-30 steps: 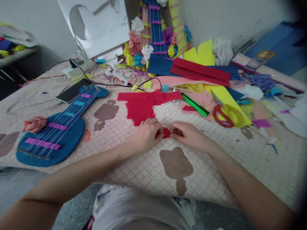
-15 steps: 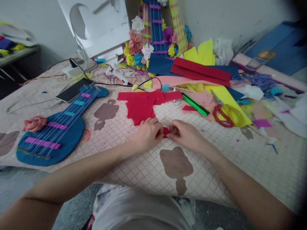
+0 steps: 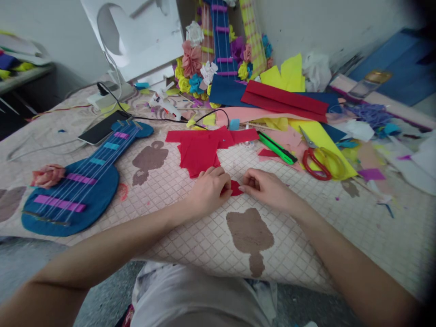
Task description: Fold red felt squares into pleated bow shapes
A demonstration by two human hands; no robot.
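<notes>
Between my two hands is a small red paper piece (image 3: 235, 188), its right end rounded to a blunt point. My left hand (image 3: 208, 191) is closed on its left side, and the curled fingers hide part of it. At the right tip, my right hand (image 3: 264, 187) pinches with thumb and fingertips at the edge. Just beyond my left hand lies a loose pile of red paper pieces (image 3: 199, 154) with a long red strip across its top. A green box cutter (image 3: 277, 147) rests to the right of that pile.
Scissors (image 3: 318, 163) with red and yellow handles lie on yellow sheets at right. A blue paper guitar (image 3: 78, 186) and a phone (image 3: 102, 128) are at left. Behind are a glue gun (image 3: 166, 106), folded red paper (image 3: 284, 101) and paper flowers (image 3: 192, 59).
My right hand has shifted slightly right and its grip has loosened a little. The right end of the red piece now looks rounder and shows more. My left hand stays put.
</notes>
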